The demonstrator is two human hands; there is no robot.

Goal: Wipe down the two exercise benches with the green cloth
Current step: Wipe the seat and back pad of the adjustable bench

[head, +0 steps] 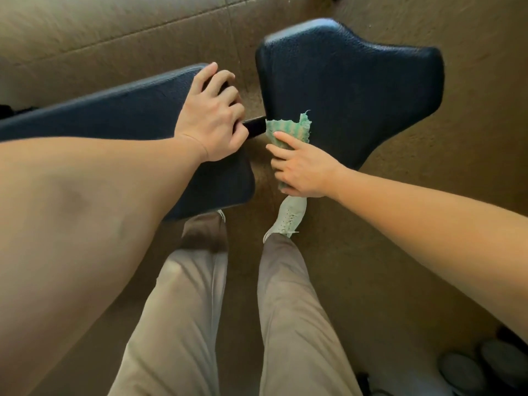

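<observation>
Two dark padded exercise benches stand side by side over a brown floor: a long pad (120,112) on the left and a wider shaped pad (351,87) on the right. My left hand (213,115) rests on the near end of the left pad, fingers curled over its edge. My right hand (300,167) presses the green cloth (287,128) against the lower left edge of the right pad, fingers spread over the cloth. Part of the cloth is hidden under that hand.
A black bar (254,127) spans the narrow gap between the pads. My legs in beige trousers and a white shoe (288,218) stand below the benches. Grey round objects (483,367) lie at the bottom right corner.
</observation>
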